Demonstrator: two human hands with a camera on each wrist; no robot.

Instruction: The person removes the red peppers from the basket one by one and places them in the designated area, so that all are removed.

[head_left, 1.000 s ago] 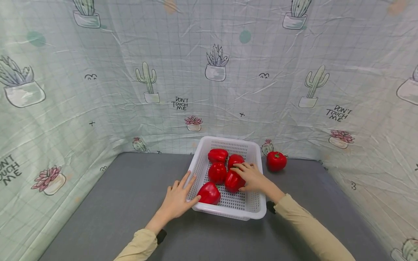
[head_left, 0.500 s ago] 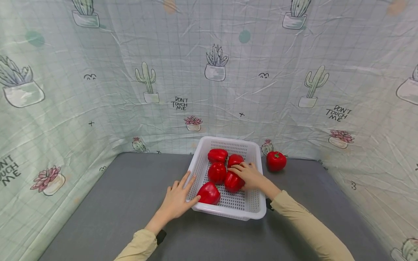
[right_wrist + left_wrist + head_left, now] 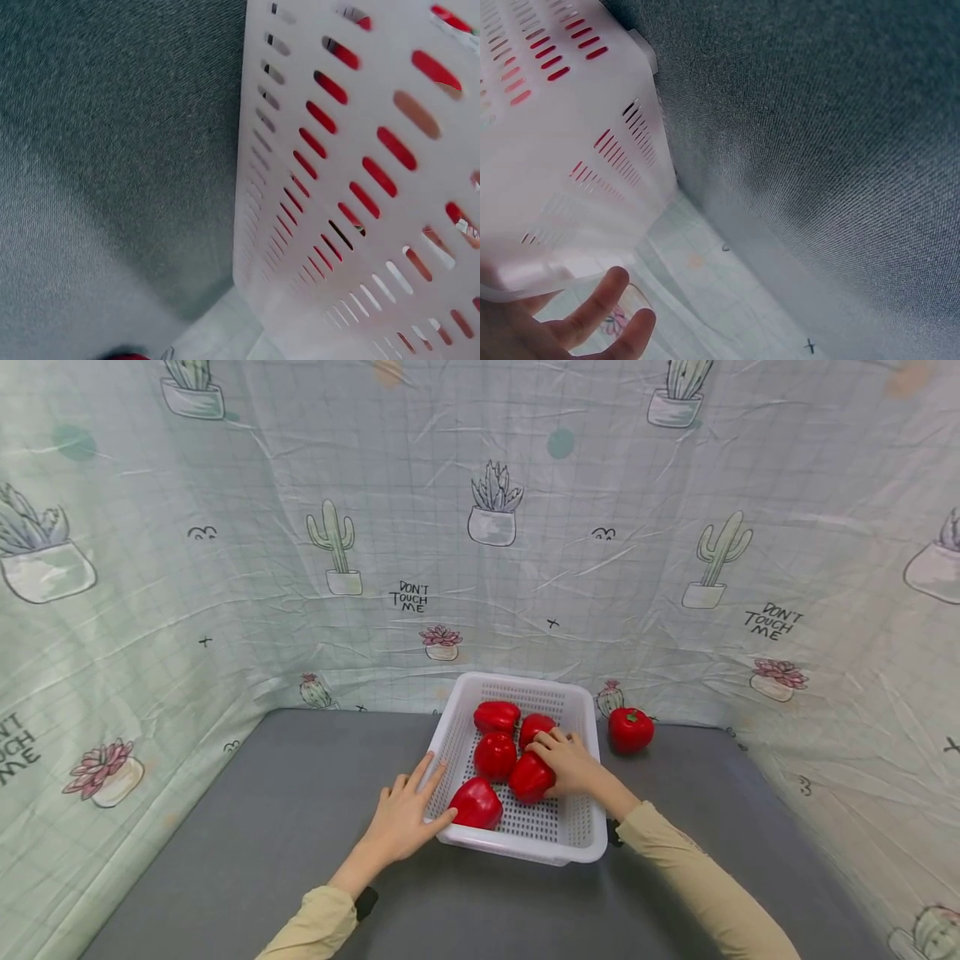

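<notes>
In the head view, a white perforated plastic basket (image 3: pixel 517 849) holds several red bell peppers. My right hand (image 3: pixel 573 768) reaches inside over the right wall and grips one bell pepper (image 3: pixel 529 779), fingers over its top and thumb at its near side. My left hand (image 3: pixel 403 818) rests on the basket's near left rim with fingers spread. Its thumb tip lies beside another bell pepper (image 3: pixel 477 804) in the near left corner. The left wrist view shows left fingers (image 3: pixel 592 311) past the rim. Through slots in the basket wall (image 3: pixel 337 150), the right wrist view shows red peppers.
One more bell pepper (image 3: pixel 631 731) stands on the grey table (image 3: pixel 300 827), right of the basket's far corner. Behind the table hangs a cactus-print cloth (image 3: pixel 390 677), which also covers both sides.
My right hand has closed more around the bell pepper, which has shifted slightly left and turned. My left hand stays at the rim. The head view has shifted a little.
</notes>
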